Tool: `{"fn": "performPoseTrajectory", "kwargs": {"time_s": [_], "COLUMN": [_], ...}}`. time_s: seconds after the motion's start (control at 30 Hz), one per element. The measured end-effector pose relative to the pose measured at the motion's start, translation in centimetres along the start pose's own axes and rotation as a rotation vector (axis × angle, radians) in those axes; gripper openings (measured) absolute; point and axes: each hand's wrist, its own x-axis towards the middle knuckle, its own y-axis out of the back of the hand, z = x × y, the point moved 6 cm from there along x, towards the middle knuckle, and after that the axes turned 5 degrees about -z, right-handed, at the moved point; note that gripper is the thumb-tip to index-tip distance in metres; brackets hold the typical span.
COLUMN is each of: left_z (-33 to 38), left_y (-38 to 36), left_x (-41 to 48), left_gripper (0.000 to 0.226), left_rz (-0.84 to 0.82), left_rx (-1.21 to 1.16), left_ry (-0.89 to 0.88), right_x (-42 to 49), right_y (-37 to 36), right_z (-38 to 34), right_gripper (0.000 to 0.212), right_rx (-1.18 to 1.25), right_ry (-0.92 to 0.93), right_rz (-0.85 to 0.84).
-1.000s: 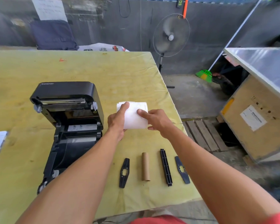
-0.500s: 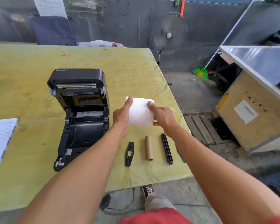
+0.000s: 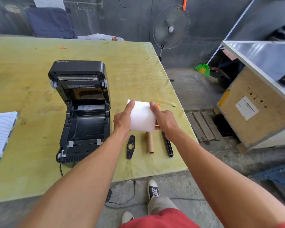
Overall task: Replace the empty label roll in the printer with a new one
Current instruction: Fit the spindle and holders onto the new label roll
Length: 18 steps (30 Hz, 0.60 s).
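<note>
A black label printer stands on the yellow table with its lid raised and its roll bay bare. To its right I hold a new white label roll above the table between both hands. My left hand presses its left end and my right hand its right end. Under the roll lie a black side guide, an empty brown cardboard core and a black spindle bar.
A lined notebook lies at the table's left edge. A power cable runs on the floor by my shoes. A standing fan is behind the table. A wooden crate and a pallet are to the right.
The white roll, held in both hands, has come a little nearer to me and now sits over the parts on the table. The view has tilted down, showing my legs.
</note>
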Motion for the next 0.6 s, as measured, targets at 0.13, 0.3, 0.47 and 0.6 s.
{"fn": "performPoseTrajectory", "kwargs": {"time_s": [0.13, 0.3, 0.47, 0.6], "left_z": [-0.6, -0.6, -1.5, -1.5], "left_y": [0.0, -0.5, -1.8, -2.4], "left_x": [0.3, 1.0, 1.6, 2.6], "left_gripper": [0.048, 0.044, 0.047, 0.056], "left_rz": [-0.004, 0.016, 0.044, 0.074], "left_rx": [-0.107, -0.127, -0.161, -0.168], "left_ry": [0.057, 0.062, 0.112, 0.122], "right_x": [0.9, 2.6, 3.0, 4.3], "right_y": [0.7, 2.8, 4.0, 4.1], "right_z": [-0.3, 1.4, 6.0, 7.5], "right_gripper": [0.066, 0.024, 0.007, 0.012], "right_rx": [-0.014, -0.722, -1.088, -1.145], "right_ry": [-0.006, 0.012, -0.025, -0.043], "right_rz": [-0.023, 0.079, -0.016, -0.068]}}
